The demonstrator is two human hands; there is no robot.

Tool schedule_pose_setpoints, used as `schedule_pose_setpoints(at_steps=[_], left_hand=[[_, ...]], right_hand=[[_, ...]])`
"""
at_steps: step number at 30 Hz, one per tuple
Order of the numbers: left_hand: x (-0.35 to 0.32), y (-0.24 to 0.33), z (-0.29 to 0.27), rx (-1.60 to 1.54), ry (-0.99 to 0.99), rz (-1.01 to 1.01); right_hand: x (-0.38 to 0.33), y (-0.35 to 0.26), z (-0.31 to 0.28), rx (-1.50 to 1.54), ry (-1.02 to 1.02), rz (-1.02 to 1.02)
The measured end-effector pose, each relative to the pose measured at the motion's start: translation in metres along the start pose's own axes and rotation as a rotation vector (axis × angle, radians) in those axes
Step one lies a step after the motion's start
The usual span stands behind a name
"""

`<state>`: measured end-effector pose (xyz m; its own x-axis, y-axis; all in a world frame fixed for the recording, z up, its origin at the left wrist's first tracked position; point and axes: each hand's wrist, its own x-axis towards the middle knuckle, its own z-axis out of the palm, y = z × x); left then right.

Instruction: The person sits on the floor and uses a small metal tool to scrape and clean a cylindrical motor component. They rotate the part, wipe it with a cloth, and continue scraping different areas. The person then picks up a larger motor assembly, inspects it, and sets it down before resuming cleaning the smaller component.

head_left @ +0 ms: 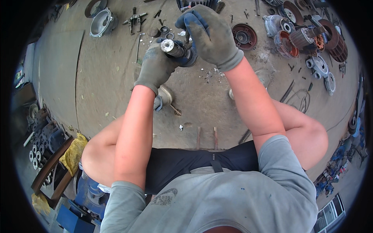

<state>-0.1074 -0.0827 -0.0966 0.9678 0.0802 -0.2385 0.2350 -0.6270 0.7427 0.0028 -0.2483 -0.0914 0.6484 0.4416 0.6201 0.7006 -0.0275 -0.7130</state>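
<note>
Both my hands wear grey work gloves with blue patches. My left hand [157,64] is closed around a short metal shaft [168,46], its pale round end tilted up toward me. A dark, wider round part with a blue edge sits at the shaft's right side, partly behind the glove. Just above and right of it, my right hand [211,37] has its fingers curled together. A thin dark piece shows below those fingers; what they grip, if anything, is hidden. Small metal rings [164,29] lie on the floor beyond my left hand.
A gear puller [135,19] and a silver housing [103,23] lie at the far left. A reddish round cover [244,36] sits beyond my right wrist. Motor parts, including a rotor [303,37], crowd the right. A yellow bag [74,154] is at my lower left.
</note>
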Motion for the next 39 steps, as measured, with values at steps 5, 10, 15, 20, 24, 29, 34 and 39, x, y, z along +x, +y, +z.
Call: schedule_pose_setpoints(at_steps=[5,10,15,20,24,29,34,39], left_hand=[[0.000,0.005,0.001,0.074,0.021,-0.144],[0.001,0.001,0.004,0.181,-0.046,-0.053],[0.004,-0.006,0.008,0.329,0.040,0.025],[0.008,-0.010,-0.004,0.308,-0.127,-0.076],[0.006,-0.013,-0.008,0.365,0.007,0.227],[0.006,-0.012,-0.004,0.514,-0.018,0.263],[0.003,0.002,-0.001,0.341,-0.120,-0.011],[-0.007,0.011,0.004,0.036,0.055,0.076]], right_hand=[[-0.002,-0.016,0.010,-0.038,0.055,-0.006],[0.000,-0.012,0.022,-0.044,-0.008,-0.063],[0.003,0.001,0.037,-0.022,0.224,-0.098],[-0.003,0.002,0.033,-0.004,0.062,0.159],[-0.006,-0.001,0.034,0.061,0.154,0.280],[-0.014,-0.005,0.017,0.191,0.162,0.333],[-0.016,-0.007,0.005,0.112,0.029,0.303],[-0.016,-0.001,0.011,0.054,0.075,0.239]])
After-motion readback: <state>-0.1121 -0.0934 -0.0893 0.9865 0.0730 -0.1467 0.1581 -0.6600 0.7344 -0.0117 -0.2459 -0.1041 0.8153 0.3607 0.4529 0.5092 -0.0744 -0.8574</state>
